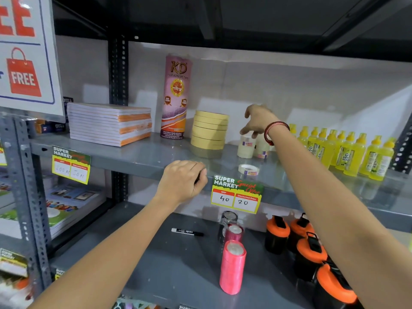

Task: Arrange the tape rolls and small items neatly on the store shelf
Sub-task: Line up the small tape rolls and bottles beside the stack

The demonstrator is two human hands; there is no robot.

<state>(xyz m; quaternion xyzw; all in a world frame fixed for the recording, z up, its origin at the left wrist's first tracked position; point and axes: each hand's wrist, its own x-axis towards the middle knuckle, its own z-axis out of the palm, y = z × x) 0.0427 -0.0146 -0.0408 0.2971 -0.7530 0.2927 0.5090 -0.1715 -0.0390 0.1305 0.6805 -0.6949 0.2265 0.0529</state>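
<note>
Left hand (181, 181) curled on the shelf edge (133, 162); my right hand (258, 121) spreads wide above the small tape stacks (246, 147).

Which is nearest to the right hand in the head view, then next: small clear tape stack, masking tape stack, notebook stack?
From the right hand:
1. Small clear tape stack, right under its fingers.
2. Masking tape stack, to its left.
3. Notebook stack, far left on the shelf.

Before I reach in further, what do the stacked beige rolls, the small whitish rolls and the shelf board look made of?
Beige tape rolls: matte, looks like paper masking tape; flat, dull sides. Small whitish rolls: translucent, glossy, probably clear plastic tape. Shelf board: grey painted metal, judging by the smooth sheen, faint reflections and folded front edge.
</note>
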